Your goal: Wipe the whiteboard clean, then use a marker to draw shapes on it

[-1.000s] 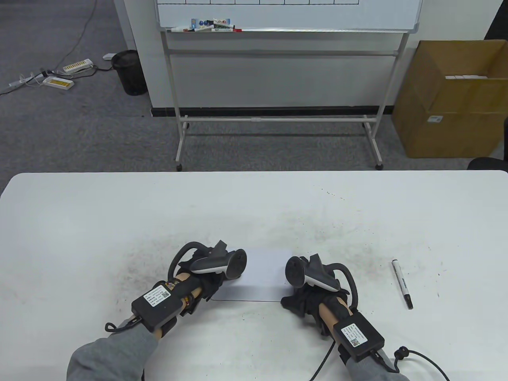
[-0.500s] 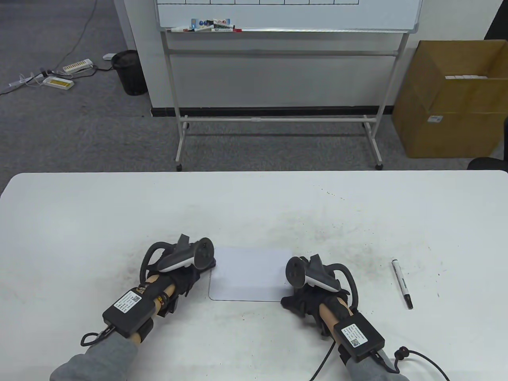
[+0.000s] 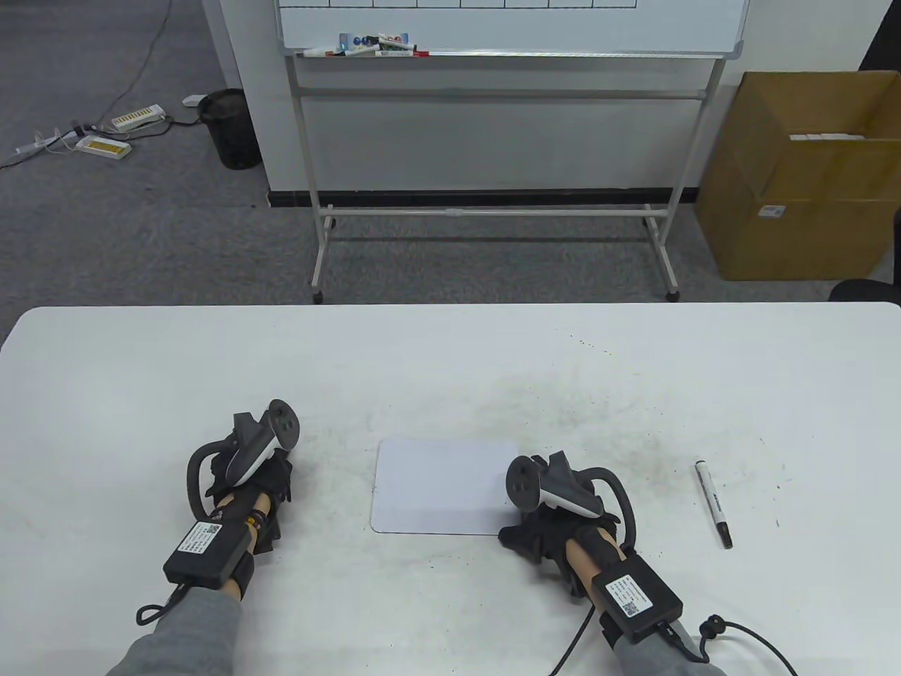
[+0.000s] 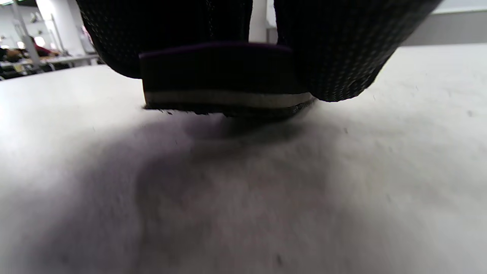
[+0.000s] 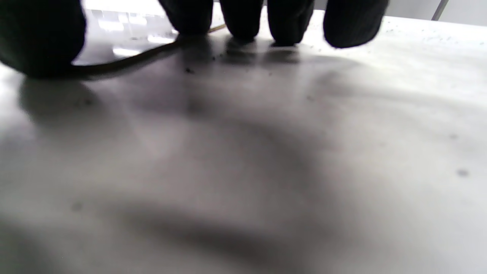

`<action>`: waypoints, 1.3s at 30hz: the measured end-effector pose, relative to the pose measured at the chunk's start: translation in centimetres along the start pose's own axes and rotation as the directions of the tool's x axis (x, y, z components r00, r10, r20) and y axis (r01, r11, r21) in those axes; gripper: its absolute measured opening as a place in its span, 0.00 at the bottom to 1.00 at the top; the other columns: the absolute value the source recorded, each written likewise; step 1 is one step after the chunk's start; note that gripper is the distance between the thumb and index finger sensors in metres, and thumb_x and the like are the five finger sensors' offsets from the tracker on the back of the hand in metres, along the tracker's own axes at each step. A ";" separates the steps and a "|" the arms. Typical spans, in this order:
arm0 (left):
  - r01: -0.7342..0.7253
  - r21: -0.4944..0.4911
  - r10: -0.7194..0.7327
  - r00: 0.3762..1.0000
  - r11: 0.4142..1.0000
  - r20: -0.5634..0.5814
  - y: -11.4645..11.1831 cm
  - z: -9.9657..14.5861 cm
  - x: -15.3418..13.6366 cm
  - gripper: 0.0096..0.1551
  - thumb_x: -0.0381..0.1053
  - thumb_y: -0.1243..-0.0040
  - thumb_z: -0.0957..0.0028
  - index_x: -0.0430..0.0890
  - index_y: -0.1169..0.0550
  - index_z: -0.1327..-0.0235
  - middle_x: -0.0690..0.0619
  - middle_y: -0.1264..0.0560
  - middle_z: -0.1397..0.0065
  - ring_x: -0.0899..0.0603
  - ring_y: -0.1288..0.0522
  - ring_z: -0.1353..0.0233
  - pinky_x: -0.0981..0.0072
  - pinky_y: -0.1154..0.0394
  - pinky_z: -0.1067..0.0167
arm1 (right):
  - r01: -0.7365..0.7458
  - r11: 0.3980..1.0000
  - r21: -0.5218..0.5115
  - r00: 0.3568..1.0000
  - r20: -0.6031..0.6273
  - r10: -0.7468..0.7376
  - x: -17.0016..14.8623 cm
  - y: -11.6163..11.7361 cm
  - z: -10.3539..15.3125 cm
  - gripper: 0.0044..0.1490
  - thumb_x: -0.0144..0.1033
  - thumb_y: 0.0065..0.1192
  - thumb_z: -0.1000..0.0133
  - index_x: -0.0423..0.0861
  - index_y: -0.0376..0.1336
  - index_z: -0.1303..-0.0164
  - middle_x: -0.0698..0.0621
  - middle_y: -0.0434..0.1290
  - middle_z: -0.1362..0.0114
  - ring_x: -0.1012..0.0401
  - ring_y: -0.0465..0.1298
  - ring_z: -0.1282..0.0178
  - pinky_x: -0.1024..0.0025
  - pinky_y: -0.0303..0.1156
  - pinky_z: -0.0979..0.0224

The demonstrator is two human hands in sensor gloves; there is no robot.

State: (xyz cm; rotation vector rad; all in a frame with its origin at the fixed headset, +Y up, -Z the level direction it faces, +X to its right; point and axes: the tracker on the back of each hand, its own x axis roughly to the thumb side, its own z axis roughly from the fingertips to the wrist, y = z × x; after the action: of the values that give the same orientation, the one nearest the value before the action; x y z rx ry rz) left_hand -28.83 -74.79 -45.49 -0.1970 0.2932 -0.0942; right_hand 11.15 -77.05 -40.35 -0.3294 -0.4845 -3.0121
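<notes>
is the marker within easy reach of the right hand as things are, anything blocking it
Probably yes. The marker lies alone on the table, to the right of the right hand, with bare tabletop between them. That hand's fingers rest on the small whiteboard's corner, so it would have to let go.

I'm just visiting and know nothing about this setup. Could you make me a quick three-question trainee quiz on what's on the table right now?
1. True or false: the marker lies on the small whiteboard.
2. Which hand holds the eraser?
A. left hand
B. right hand
3. Fill in: the right hand's fingers rest at the whiteboard's ____ edge.

Key: 1 false, it lies on the table, to the right of the board. 2 A. 3 right.
</notes>
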 end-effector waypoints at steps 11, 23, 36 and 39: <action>0.187 -0.039 -0.187 0.982 0.982 -0.004 -0.3 0.4 1.7 0.41 0.65 0.40 0.60 0.64 0.37 0.30 0.46 0.41 0.16 0.39 0.29 0.22 0.40 0.30 0.29 | 0.010 1.000 0.020 1.000 0.004 -0.010 -0.3 0.1 0.1 0.61 0.73 0.60 0.59 0.58 0.44 0.19 0.50 0.46 0.12 0.45 0.52 0.11 0.38 0.58 0.20; -0.074 0.085 0.052 0.969 0.994 0.241 3.6 7.1 4.3 0.43 0.65 0.41 0.60 0.57 0.34 0.27 0.48 0.39 0.16 0.38 0.32 0.20 0.37 0.31 0.28 | 0.252 0.925 -0.284 0.962 -0.029 -0.271 -6.8 -5.5 3.8 0.59 0.69 0.64 0.59 0.51 0.52 0.20 0.48 0.58 0.15 0.47 0.67 0.18 0.46 0.67 0.25; -0.233 0.083 0.162 0.851 0.969 0.500 2.6 14.4 6.6 0.42 0.65 0.41 0.60 0.56 0.31 0.28 0.47 0.36 0.18 0.39 0.30 0.21 0.38 0.31 0.29 | 0.154 0.895 -0.419 0.790 -0.492 -0.366 -18.0 -5.5 7.4 0.53 0.60 0.70 0.57 0.49 0.58 0.24 0.47 0.67 0.22 0.51 0.77 0.31 0.60 0.75 0.37; -0.239 0.071 0.168 0.837 0.968 0.520 1.7 14.7 6.5 0.41 0.65 0.42 0.60 0.56 0.31 0.29 0.47 0.36 0.18 0.39 0.29 0.21 0.38 0.31 0.29 | 0.202 0.877 -0.436 0.740 -0.518 -0.428 -19.8 -4.8 7.7 0.52 0.58 0.72 0.57 0.49 0.59 0.24 0.47 0.68 0.23 0.51 0.77 0.32 0.59 0.75 0.38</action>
State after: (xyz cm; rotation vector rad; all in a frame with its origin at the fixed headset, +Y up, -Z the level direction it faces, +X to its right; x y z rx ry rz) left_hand -18.15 -71.26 -33.87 -0.0502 -0.2275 0.1527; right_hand 31.48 -69.34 -39.07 0.7847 0.0806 -3.2567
